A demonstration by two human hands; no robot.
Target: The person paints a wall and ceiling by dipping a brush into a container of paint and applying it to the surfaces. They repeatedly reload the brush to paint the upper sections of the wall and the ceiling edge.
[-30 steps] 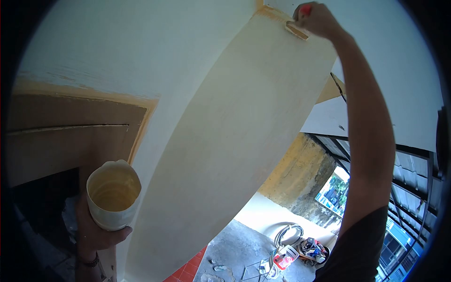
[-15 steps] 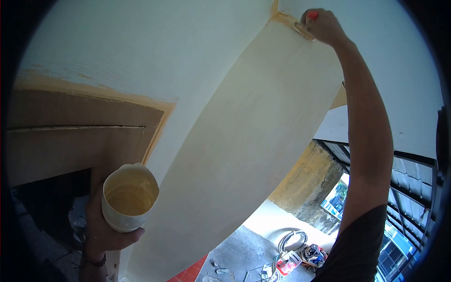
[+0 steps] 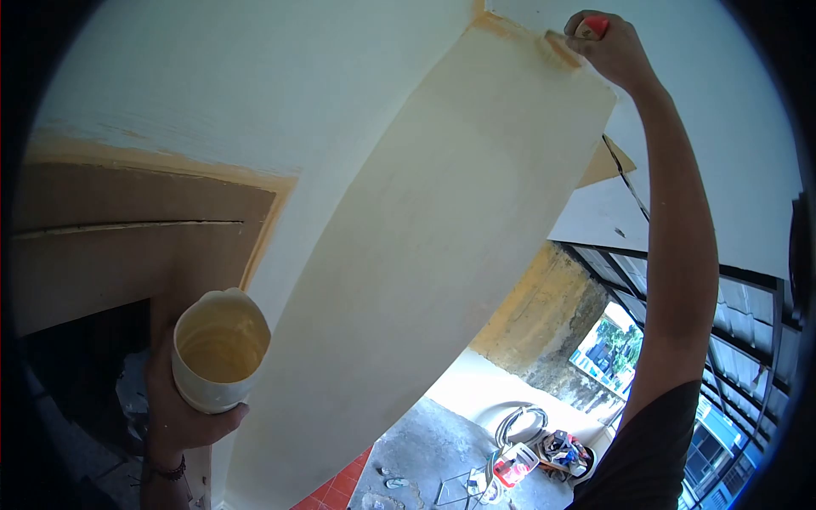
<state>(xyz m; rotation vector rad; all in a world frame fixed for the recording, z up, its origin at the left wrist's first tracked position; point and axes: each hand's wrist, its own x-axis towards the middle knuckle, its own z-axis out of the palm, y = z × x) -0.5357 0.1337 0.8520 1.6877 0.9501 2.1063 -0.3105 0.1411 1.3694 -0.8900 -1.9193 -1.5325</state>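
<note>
My left hand (image 3: 191,425) is wrapped round a white plastic cup (image 3: 219,393) with an uneven cut rim, tilted so its inside shows a coat of tan paint. High at the upper right, my right hand (image 3: 614,53) grips a paintbrush (image 3: 564,49) with a red-tipped handle. The bristles lie against the top of the cream wall (image 3: 442,221), right where it meets the white ceiling (image 3: 722,127). A tan painted strip (image 3: 501,25) runs along that top edge from the corner.
A brown door frame (image 3: 153,195) edged in tan paint stands at left. Below right, a coiled hose (image 3: 520,422), a red and white container (image 3: 513,466) and a basin of odds and ends (image 3: 564,452) sit on the grey concrete floor (image 3: 425,450). Metal roof beams (image 3: 748,348) cross at right.
My right hand has drawn the brush to the right along the top edge of the wall. The view has shifted slightly; the left hand still holds the cup.
</note>
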